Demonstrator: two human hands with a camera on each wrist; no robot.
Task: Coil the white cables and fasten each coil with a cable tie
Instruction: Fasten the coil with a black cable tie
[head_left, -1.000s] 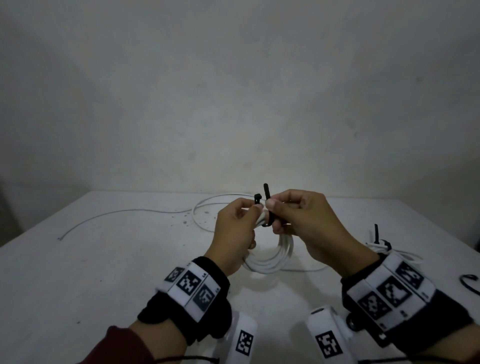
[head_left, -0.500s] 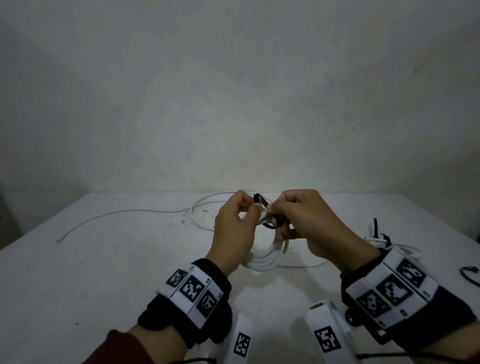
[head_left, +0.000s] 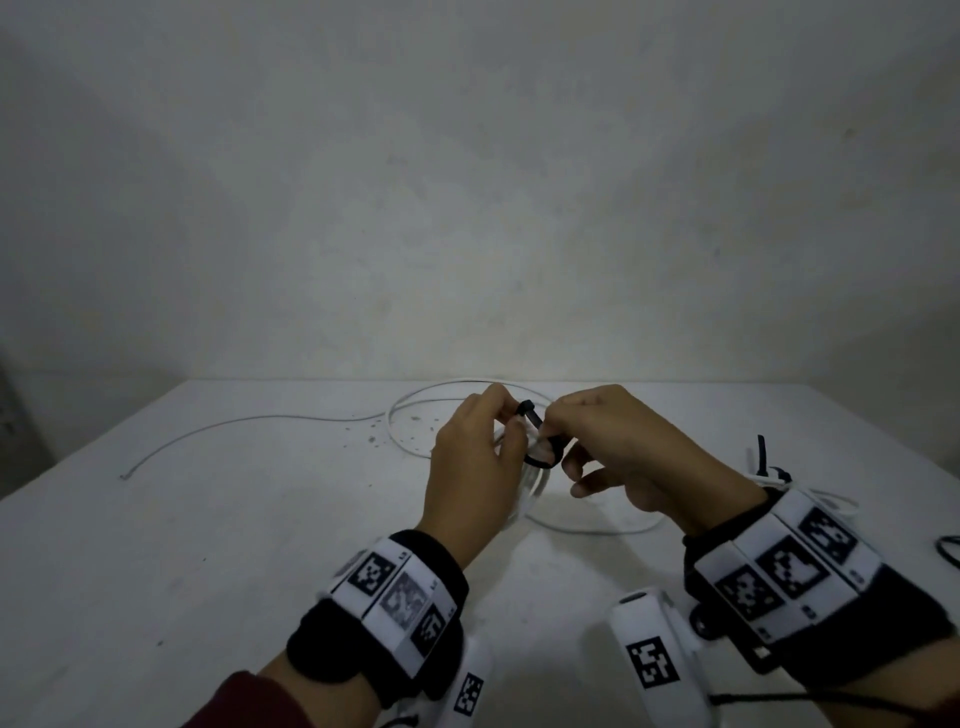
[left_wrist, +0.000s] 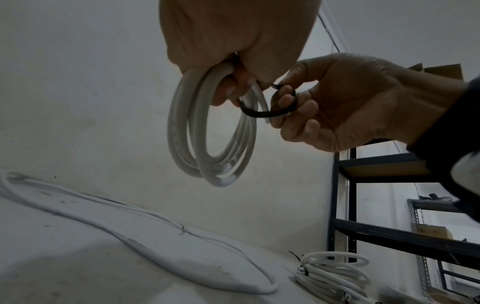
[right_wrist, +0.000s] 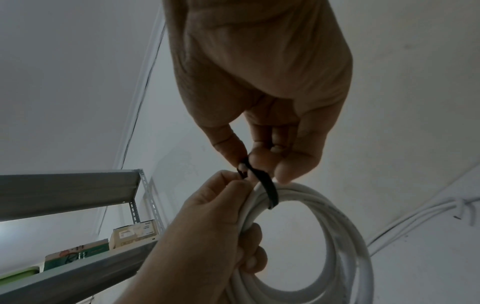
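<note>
A plain, off-white plaster wall (head_left: 467, 208) rises behind the scuffed white tabletop (head_left: 182, 545) in dim light. A dark metal shelving rack (left_wrist: 376, 232) stands against the wall, and a grey slotted-angle shelf (right_wrist: 64, 191) holds cardboard boxes (right_wrist: 135, 232).

1. White table (head_left: 156, 571) carried the items.
2. Loose white cable (head_left: 249, 423) lay uncoiled across its far left.
3. Tied coil (left_wrist: 335, 273) rested at right.
4. Small debris specks (head_left: 371, 439) near centre.
</note>
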